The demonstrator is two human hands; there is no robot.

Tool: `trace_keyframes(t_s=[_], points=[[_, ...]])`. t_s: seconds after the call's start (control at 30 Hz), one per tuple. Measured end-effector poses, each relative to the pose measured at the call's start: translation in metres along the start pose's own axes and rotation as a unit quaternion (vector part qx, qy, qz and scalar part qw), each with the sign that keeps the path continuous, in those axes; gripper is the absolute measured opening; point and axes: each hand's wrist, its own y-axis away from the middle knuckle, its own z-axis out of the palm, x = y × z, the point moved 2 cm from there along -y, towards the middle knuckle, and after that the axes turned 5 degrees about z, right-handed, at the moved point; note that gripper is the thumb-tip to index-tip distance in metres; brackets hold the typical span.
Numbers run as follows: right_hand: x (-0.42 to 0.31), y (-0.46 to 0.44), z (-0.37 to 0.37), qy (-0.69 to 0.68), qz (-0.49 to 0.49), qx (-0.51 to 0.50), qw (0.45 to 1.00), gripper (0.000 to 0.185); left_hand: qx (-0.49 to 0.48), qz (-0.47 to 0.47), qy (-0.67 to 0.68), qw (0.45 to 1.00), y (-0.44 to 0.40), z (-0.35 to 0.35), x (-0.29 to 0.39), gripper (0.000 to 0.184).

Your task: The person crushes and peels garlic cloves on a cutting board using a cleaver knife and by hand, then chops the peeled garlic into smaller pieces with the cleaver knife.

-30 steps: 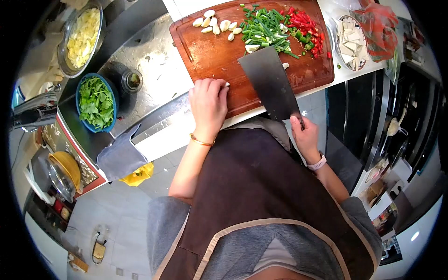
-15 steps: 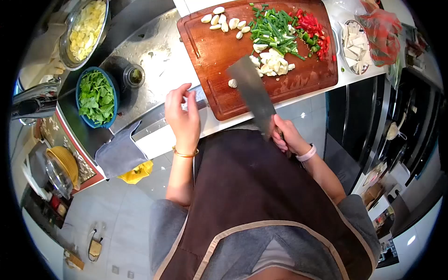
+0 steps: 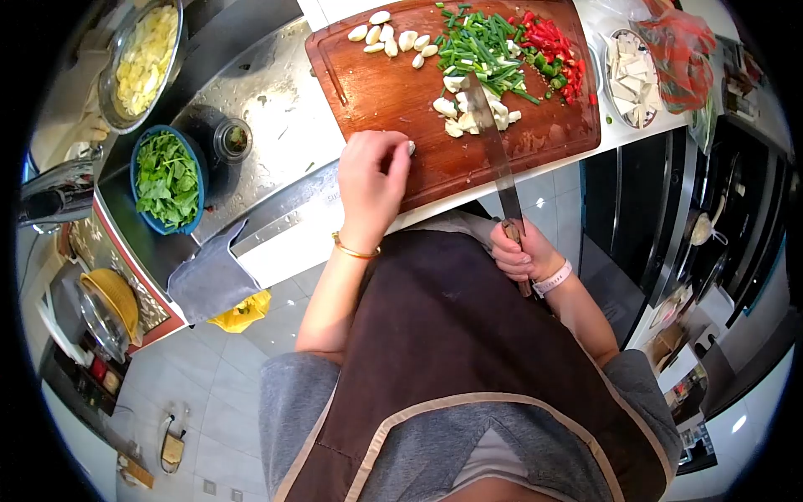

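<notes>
My right hand (image 3: 529, 253) is wrapped round the wooden handle of a cleaver (image 3: 497, 155). The blade points away from me, edge-on, with its far end over the crushed garlic (image 3: 468, 121) on the wooden cutting board (image 3: 376, 92). At the board's near left part, my left hand (image 3: 372, 180) has curled fingers and thumb closed at a single garlic clove (image 3: 411, 148), most of which they hide. Whole peeled garlic cloves (image 3: 407, 40) lie along the far left. Chopped green onion (image 3: 485, 50) and chopped red chili (image 3: 556, 46) are piled on the right.
Left of the board is a steel sink (image 3: 276, 92) with a blue basin of leafy greens (image 3: 170, 180). A bowl of yellow slices (image 3: 149, 63) stands beyond it. Right of the board are a plate of white slices (image 3: 633, 79) and a red plastic bag (image 3: 682, 58).
My left hand has moved right and onto the board, reaching the lone garlic clove. The cleaver has turned from a leftward slant, blade flat, to edge-on over the crushed garlic.
</notes>
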Motion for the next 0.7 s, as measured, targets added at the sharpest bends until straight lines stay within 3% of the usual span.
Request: trace_keyframes(t_s=[0.03,0.17,0.23,0.33,0.37,0.4,0.47,0.5,0.53,0.6,0.7], points=[[0.001,0.001,-0.002,-0.022,-0.017,-0.035,0.999,0.048,0.031,-0.090,0.085,0.992,-0.002,-0.003,0.004,0.005],[-0.001,0.006,0.000,-0.019,-0.032,-0.025,0.999,0.049,-0.046,0.067,-0.111,0.990,-0.001,-0.004,0.003,0.016],[-0.001,0.007,0.002,0.013,-0.027,0.047,0.998,0.065,-0.123,0.093,-0.213,0.965,0.004,0.003,0.010,0.023],[-0.004,0.008,0.004,0.024,-0.029,0.032,0.999,0.065,-0.076,0.105,-0.197,0.972,0.007,0.011,0.001,0.020],[-0.002,0.008,0.003,0.022,-0.030,0.032,0.999,0.065,-0.050,0.081,-0.113,0.989,0.005,0.010,-0.003,0.019],[-0.001,0.009,0.003,0.019,-0.029,0.032,0.999,0.065,-0.037,-0.060,0.014,0.997,0.001,0.003,0.010,0.015],[0.001,0.010,0.001,0.014,-0.028,0.031,0.999,0.065,-0.024,-0.250,0.284,0.925,0.000,-0.004,0.009,0.011],[0.001,0.011,0.001,0.006,-0.034,0.010,0.999,0.062,-0.017,-0.280,0.396,0.874,-0.004,-0.009,0.013,0.010],[0.000,0.011,0.001,-0.001,-0.040,-0.011,0.999,0.059,-0.017,-0.280,0.395,0.875,-0.007,-0.015,0.020,0.010],[0.000,0.012,0.003,0.000,-0.040,-0.010,0.999,0.059,-0.020,-0.305,0.511,0.804,-0.011,-0.025,0.035,0.010],[-0.001,0.012,0.003,0.003,-0.041,-0.007,0.999,0.059,-0.017,-0.291,0.528,0.798,-0.014,-0.030,0.046,0.010]])
